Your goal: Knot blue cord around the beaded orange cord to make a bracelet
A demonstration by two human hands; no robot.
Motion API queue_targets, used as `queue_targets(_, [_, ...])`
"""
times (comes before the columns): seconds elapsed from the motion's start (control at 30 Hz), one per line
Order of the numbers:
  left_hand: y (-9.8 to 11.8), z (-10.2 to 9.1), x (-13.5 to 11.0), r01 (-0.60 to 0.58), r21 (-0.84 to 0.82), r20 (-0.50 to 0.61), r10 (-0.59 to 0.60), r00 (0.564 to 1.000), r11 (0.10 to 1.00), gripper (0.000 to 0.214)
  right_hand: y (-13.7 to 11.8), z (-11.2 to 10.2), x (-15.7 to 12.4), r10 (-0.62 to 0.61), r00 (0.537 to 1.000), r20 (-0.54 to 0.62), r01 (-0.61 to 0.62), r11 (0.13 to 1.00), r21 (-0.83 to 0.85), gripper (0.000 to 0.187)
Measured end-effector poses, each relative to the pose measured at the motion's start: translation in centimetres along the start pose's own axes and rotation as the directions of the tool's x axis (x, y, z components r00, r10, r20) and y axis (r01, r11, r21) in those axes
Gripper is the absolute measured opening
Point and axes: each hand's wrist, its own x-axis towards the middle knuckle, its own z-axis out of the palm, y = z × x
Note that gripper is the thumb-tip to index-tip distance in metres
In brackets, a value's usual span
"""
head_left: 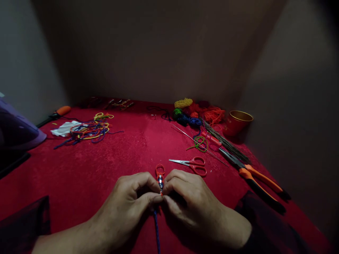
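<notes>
Between my two hands is a small knotted cord piece (pixel 160 179) with a red loop at its far end and shiny beads along its middle. My left hand (pixel 132 197) pinches its near end between thumb and fingertips. From the other side my right hand (pixel 189 199) pinches the same end, fingertips almost meeting the left ones. A dark blue cord (pixel 156 229) hangs from the pinch towards the front edge. The exact knot is hidden under my fingertips. Just beyond my right hand lie small scissors (pixel 194 164) with red handles.
Orange-handled pliers (pixel 256 180), a thin metal rod (pixel 200 144) and a bundle of brown sticks (pixel 227 143) lie right. Behind are yarn balls (pixel 194 113) and a red cup (pixel 238 123). Left are tangled cord scraps (pixel 91 130), an orange-handled tool (pixel 62 111) and a purple object (pixel 18 123).
</notes>
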Motion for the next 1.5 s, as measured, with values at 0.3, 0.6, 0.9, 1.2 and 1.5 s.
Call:
queue_targets(0.3, [-0.06,0.02,0.11,0.007,-0.006,0.027,-0.007,1.000,1.000,0.015,-0.15,-0.40,0.01,0.027,0.997,0.067,-0.027,1.000,-0.006,0.009])
queue_targets(0.6, [-0.06,0.16,0.11,0.099,-0.020,0.039,-0.099,0.994,0.995,0.012,-0.31,-0.83,0.15,0.034,0.993,0.111,-0.033,0.999,-0.006,0.011])
queue_targets(0.9, [-0.12,-0.07,-0.10,-0.093,0.187,0.062,0.083,0.995,0.978,0.020,-0.12,-0.43,0.24,0.019,0.999,0.046,-0.018,0.999,-0.033,0.011])
queue_targets(1.2, [0.14,0.03,-0.08,-0.011,0.120,0.052,0.005,0.999,0.993,0.013,0.15,-0.33,-0.05,0.054,0.997,0.051,-0.054,0.999,-0.005,0.008])
queue_targets(1.5, [-0.13,0.09,-0.11,-0.040,0.141,0.040,0.035,0.999,0.989,0.014,-0.20,-0.81,0.00,0.084,0.992,0.096,-0.088,0.996,0.034,0.010])
